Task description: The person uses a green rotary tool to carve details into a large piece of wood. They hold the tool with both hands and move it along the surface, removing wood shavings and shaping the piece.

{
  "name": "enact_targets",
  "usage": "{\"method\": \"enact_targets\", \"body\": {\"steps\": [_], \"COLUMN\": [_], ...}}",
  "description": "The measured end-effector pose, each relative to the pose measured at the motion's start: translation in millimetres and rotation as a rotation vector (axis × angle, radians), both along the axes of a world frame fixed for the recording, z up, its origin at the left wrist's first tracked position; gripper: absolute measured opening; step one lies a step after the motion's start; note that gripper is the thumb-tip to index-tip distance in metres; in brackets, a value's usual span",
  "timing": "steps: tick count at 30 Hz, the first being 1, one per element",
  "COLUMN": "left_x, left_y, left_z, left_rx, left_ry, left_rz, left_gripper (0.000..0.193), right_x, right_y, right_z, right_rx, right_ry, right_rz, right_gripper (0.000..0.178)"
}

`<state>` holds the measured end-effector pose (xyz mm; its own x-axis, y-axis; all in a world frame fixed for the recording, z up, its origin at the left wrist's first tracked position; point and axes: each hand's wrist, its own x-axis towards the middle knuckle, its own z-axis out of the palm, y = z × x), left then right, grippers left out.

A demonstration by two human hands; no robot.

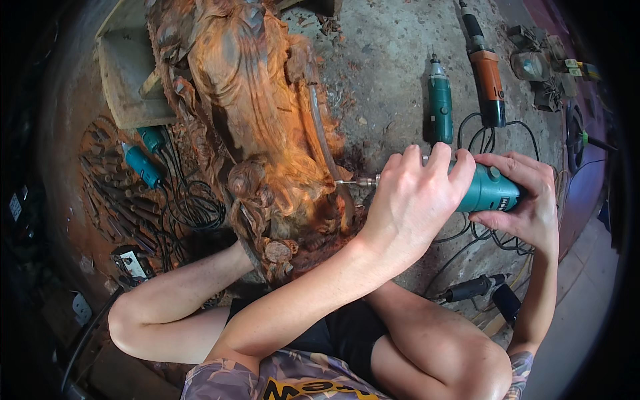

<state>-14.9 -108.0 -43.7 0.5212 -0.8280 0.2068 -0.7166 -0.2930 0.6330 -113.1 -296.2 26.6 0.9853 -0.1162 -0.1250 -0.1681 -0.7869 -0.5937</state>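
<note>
A green rotary grinder [485, 189] lies level between my two hands. My left hand [421, 200] wraps round its front end, hiding most of the nose. Around the rear of the body, my right hand [527, 190] is closed, its thumb underneath. The tool's thin metal bit [350, 182] points left and meets, or nearly meets, the lower right edge of a large carved wooden sculpture [257, 113]. Orange-brown wood with flowing folds makes up the carving; rounded knobs stand out near its lower end.
Another green grinder [440, 100] and an orange power tool [489, 80] lie on the concrete floor at the far right. Black cables [490, 137] loop beside them. At left are teal tools [141, 167], many chisel-like rods [127, 207] and a wooden box [130, 87]. A black tool [470, 289] lies near my right knee.
</note>
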Motion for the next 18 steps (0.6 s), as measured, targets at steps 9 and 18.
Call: {"method": "enact_targets", "body": {"steps": [9,18], "left_x": [34,7], "left_y": [-12,-18], "left_z": [9,6], "left_rx": [0.062,0.175], "left_ry": [-0.078,-0.181], "left_rz": [-0.017,-0.026], "left_gripper": [0.047,0.058], "right_x": [25,12], "right_y": [-13,-49], "right_z": [-11,-39], "right_rx": [0.009,0.192], "right_ry": [-0.085,-0.012], "right_rz": [0.005,0.078], "right_gripper": [0.071,0.07]}}
